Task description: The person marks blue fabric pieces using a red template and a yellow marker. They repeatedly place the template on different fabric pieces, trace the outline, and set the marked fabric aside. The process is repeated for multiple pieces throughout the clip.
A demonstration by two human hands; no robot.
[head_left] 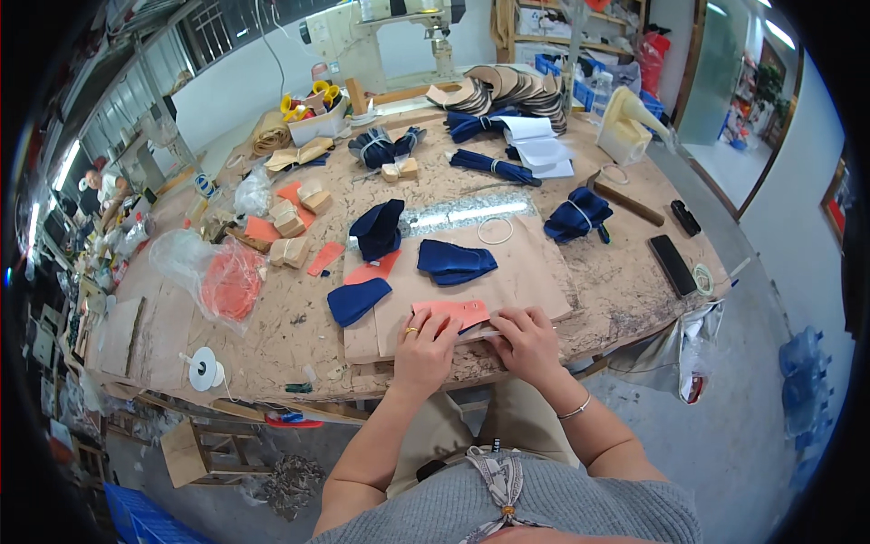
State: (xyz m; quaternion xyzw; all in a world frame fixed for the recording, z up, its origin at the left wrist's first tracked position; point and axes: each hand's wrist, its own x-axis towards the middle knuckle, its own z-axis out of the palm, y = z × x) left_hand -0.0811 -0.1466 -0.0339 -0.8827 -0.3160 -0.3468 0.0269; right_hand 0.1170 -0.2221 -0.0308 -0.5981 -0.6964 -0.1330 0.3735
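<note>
At the near edge of a brown board (pixel 535 272), a coral-coloured template (pixel 464 311) with small holes lies over a dark blue piece, of which only a sliver shows. My left hand (pixel 424 352), a ring on one finger, holds the template down with bent fingers. Beside it, the closed fingers of my right hand (pixel 527 344) pinch a thin pale stick (pixel 487 334), perhaps a pen; its tip is hard to make out. Just beyond lies a stack of dark blue fabric pieces (pixel 455 262). More blue pieces (pixel 359 301) lie left of my hands, near another blue stack (pixel 377 229).
A hammer (pixel 630 201), a black phone (pixel 671 266) and a tied blue bundle (pixel 578 215) lie to the right. Leftward are a plastic bag of coral pieces (pixel 230 283), a white spool (pixel 206 369) and tied tan blocks (pixel 289 252). A sewing machine (pixel 381 41) stands behind.
</note>
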